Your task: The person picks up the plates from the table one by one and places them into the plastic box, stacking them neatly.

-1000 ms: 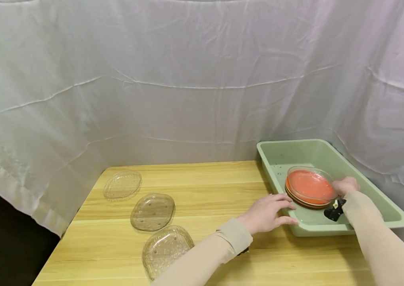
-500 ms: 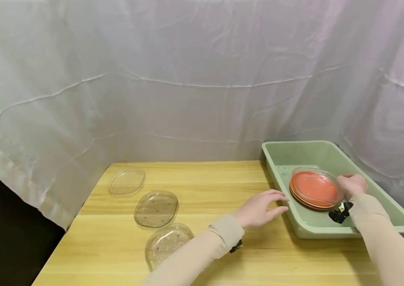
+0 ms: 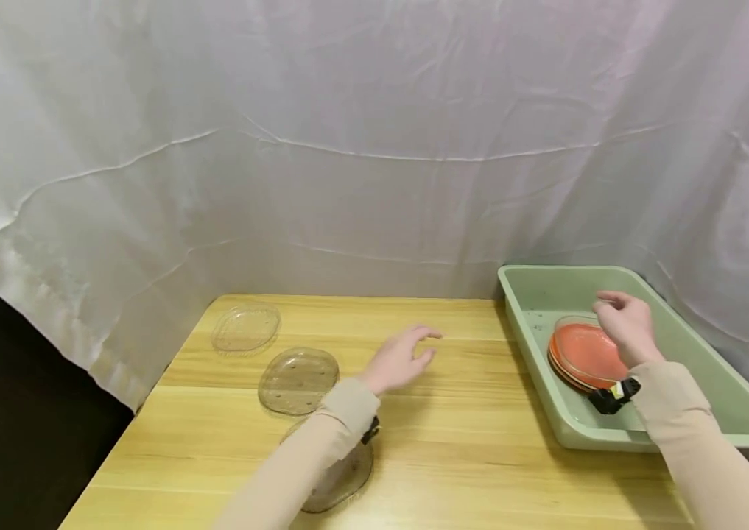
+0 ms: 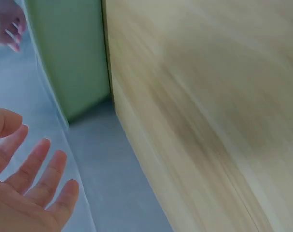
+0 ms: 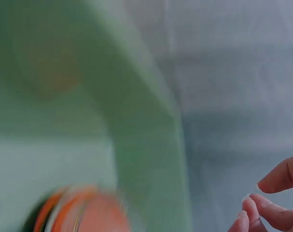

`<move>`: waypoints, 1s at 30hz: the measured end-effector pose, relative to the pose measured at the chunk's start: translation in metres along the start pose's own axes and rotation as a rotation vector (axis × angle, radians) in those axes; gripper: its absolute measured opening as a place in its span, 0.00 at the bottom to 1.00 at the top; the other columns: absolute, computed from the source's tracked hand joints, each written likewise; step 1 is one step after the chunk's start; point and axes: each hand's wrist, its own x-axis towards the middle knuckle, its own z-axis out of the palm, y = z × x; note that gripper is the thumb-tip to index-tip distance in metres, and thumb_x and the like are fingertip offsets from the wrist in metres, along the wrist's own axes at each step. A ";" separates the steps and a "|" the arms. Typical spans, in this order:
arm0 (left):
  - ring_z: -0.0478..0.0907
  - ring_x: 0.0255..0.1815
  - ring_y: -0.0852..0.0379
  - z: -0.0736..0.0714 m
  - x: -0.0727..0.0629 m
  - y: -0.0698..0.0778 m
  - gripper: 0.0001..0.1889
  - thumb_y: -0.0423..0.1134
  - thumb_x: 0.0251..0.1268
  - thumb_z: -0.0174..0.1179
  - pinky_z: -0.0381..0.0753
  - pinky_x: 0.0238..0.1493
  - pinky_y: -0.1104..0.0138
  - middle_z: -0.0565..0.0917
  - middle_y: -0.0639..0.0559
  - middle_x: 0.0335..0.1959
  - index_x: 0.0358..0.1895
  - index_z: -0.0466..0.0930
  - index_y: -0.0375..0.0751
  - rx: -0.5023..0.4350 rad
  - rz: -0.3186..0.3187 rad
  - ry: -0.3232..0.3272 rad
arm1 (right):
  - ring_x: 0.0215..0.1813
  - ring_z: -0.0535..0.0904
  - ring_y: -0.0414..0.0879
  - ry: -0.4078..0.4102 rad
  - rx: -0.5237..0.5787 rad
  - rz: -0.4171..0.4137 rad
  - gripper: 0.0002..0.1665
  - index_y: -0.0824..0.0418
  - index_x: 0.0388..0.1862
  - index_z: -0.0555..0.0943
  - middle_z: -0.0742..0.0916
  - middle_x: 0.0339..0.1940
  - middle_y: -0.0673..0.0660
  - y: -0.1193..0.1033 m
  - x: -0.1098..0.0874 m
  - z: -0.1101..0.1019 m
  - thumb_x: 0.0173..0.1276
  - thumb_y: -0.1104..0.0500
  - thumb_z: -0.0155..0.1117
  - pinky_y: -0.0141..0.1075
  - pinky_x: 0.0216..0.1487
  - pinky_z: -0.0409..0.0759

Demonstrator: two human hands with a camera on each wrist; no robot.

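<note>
A stack of round orange plates, with a clear plate on top, sits inside the green plastic basin. My right hand hovers above the stack's far right side. Its thumb and fingertips are bent slightly and hold nothing in the right wrist view. Over the middle of the table is my left hand, fingers loosely spread, touching nothing. In the left wrist view those relaxed fingers show with no object among them. My left hand is nearest the brownish clear plate.
On the wooden table, a clear plate lies at the far left. Another see-through plate lies near the front, partly hidden under my left forearm. A grey curtain closes off the back and sides.
My left hand has left the basin's near-left rim and moved left over the table. My right hand has come away from the stack's right edge and risen above it. The view has turned slightly left.
</note>
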 end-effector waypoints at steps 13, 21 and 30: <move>0.77 0.64 0.36 -0.080 -0.052 -0.075 0.21 0.35 0.72 0.55 0.78 0.65 0.45 0.79 0.36 0.65 0.66 0.74 0.36 0.044 -0.250 0.121 | 0.39 0.80 0.29 -0.283 0.419 -0.187 0.16 0.62 0.60 0.75 0.83 0.34 0.32 -0.089 -0.052 0.070 0.77 0.61 0.53 0.23 0.45 0.81; 0.76 0.62 0.30 -0.104 -0.077 -0.105 0.25 0.36 0.72 0.54 0.77 0.64 0.41 0.76 0.27 0.64 0.69 0.69 0.31 0.062 -0.395 0.109 | 0.43 0.81 0.37 -0.482 0.651 -0.110 0.14 0.60 0.58 0.75 0.83 0.41 0.45 -0.110 -0.078 0.116 0.77 0.66 0.51 0.26 0.48 0.81; 0.76 0.61 0.30 -0.118 -0.103 -0.126 0.29 0.38 0.70 0.55 0.79 0.61 0.41 0.75 0.25 0.63 0.70 0.65 0.27 0.095 -0.537 0.027 | 0.44 0.81 0.40 -0.615 0.782 0.070 0.22 0.69 0.66 0.69 0.83 0.42 0.49 -0.112 -0.090 0.173 0.75 0.68 0.51 0.28 0.50 0.81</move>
